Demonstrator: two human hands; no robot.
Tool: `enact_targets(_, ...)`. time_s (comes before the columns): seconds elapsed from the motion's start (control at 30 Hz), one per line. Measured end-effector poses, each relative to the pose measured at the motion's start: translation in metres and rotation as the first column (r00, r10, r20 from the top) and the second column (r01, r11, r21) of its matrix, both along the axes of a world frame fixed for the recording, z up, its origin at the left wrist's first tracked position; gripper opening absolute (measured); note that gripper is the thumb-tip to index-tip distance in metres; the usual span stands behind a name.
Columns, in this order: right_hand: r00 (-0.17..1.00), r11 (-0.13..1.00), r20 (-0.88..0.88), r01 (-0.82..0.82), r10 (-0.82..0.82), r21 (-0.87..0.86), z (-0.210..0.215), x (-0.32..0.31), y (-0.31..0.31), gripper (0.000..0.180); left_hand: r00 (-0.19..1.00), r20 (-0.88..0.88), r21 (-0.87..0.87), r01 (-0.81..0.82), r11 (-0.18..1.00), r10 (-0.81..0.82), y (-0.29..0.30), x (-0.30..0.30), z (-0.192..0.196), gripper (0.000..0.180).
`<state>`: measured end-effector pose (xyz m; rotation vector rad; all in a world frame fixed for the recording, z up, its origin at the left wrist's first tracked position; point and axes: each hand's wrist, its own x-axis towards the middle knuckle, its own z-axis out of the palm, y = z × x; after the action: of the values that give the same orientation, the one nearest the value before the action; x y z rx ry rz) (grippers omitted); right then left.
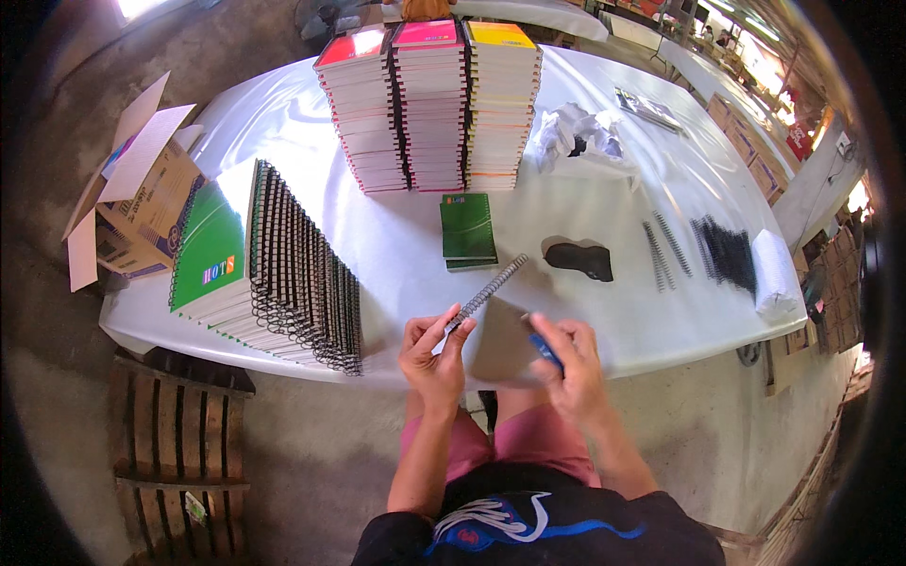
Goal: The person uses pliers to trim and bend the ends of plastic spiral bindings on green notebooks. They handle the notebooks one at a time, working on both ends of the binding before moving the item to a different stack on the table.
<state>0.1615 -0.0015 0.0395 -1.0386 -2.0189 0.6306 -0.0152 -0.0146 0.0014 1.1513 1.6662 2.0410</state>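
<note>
My left hand [436,363] is closed, with thumb and fingers pinching the lower end of a dark spiral binding coil [491,288], which slants up to the right. Whether pages hang from the coil is hard to make out; a grey-brown patch shows just below it. To the right, my right hand [576,377] grips a blue-handled tool [545,354], slightly blurred and apart from the coil. Beyond the coil lies a small pile of green spiral notebooks [467,226]. A black cloth-like piece [578,259] rests to the right of them.
Tall stacks of spiral notebooks [429,113] rise at the far side. A leaning green-covered stack [217,245] stands left, near an open carton [142,208]. Loose coils [666,250], a coil bundle [722,253], a white roll [776,274] and crumpled plastic [580,137] lie right.
</note>
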Motion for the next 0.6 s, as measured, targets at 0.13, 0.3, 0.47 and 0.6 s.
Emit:
enact_targets(0.13,0.981,0.983,0.191,-0.065,0.032,0.170,0.033,-0.026,-0.010,0.042,0.994,-0.082,0.068,-0.073,0.995,0.078,-0.001,-0.002,0.000,0.035)
enact_targets(0.3,0.973,0.978,0.230,-0.067,0.020,0.199,0.032,-0.034,-0.008,0.039,0.978,-0.172,0.104,-0.103,0.989,0.120,-0.003,-0.002,0.003,0.043)
enact_targets(0.47,0.967,0.922,0.056,-0.217,0.247,-0.320,0.032,-0.024,-0.008,0.037,0.945,-0.277,0.177,-0.129,0.976,0.175,-0.002,0.001,0.000,0.041)
enact_targets(0.6,0.827,0.350,-0.544,-0.555,0.138,-0.755,0.028,-0.015,-0.004,0.039,0.954,-0.234,0.185,-0.148,0.972,0.190,-0.001,0.009,-0.002,0.040)
